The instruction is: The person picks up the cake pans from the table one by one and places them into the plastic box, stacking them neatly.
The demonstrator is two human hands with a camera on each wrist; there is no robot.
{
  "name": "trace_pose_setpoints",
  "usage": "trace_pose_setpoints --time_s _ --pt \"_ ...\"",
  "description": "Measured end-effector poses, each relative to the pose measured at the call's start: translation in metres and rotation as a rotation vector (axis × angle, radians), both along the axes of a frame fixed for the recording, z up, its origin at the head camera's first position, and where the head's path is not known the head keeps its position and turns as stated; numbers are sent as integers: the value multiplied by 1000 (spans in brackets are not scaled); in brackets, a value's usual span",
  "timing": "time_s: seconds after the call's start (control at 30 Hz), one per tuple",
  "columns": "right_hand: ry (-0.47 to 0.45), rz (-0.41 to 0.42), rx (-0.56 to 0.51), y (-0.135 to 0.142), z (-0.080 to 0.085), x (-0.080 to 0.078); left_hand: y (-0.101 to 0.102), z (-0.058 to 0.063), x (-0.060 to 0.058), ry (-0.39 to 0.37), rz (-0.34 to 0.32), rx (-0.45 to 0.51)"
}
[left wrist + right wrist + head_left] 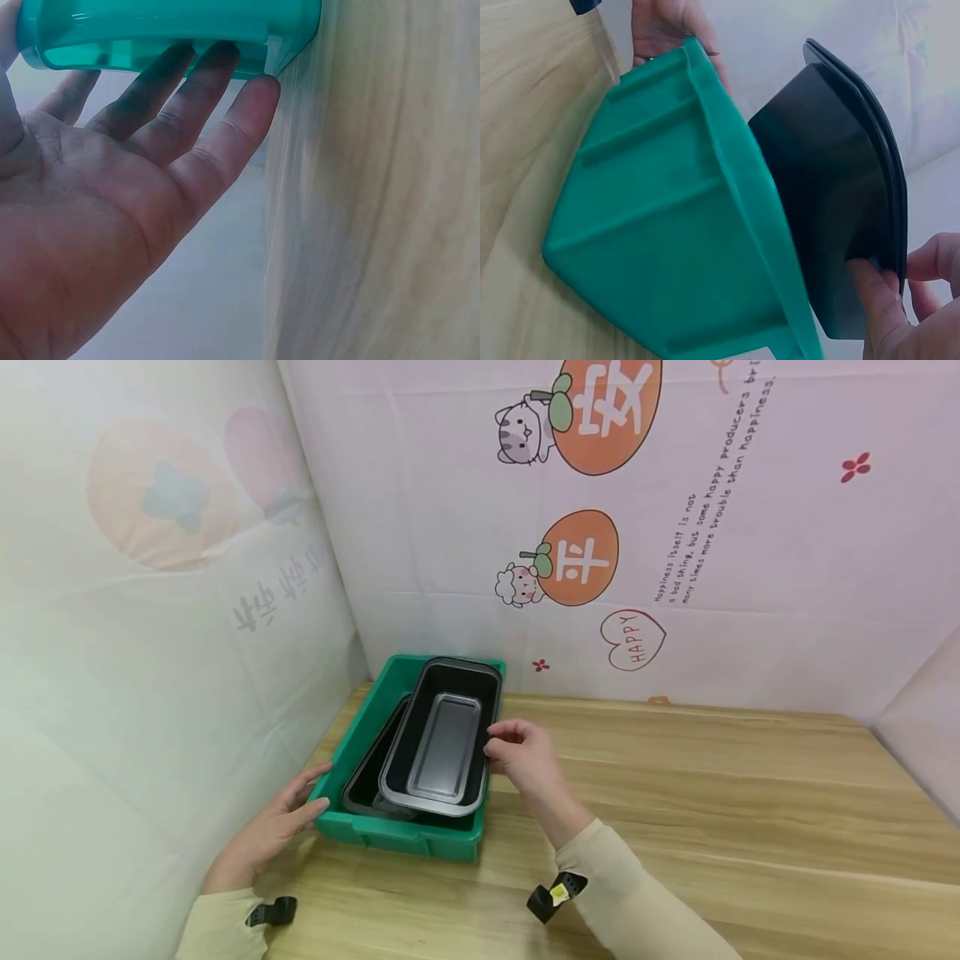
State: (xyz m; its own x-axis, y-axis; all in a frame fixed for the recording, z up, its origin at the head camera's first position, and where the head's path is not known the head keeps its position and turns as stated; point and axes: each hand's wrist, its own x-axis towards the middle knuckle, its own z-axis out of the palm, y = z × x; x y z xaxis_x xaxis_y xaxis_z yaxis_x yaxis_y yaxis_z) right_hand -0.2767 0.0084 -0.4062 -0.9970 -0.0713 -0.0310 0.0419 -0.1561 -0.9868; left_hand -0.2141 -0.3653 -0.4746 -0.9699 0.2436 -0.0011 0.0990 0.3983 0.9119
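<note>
My right hand [525,756] pinches the right rim of a dark loaf pan [448,743] between thumb and fingers. In the right wrist view the thumb lies on one side of the rim and the fingers press the outer wall of that loaf pan [825,172]. It sits tilted above a green plastic bin [408,837]. Another dark loaf pan [367,781] lies inside the bin, partly hidden beneath the first. My left hand [273,827] touches the bin's near left corner, its fingers extended and spread along the outside [142,172].
The bin stands on a wood-grain table [675,793], near a pale left wall [150,693]. Behind the table hangs a printed white backdrop [435,527] with orange fruit drawings. Table surface stretches away to the right of the bin.
</note>
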Motion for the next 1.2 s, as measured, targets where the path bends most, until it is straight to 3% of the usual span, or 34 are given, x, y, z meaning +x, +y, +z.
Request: trace_pose_setpoints --time_s 0.7,1.2 --pt "-35 108 71 -36 -5 -4 -2 -1 -3 -7 18 -23" --pt "-42 91 66 -62 -7 -6 -4 -1 -4 -2 30 -15"
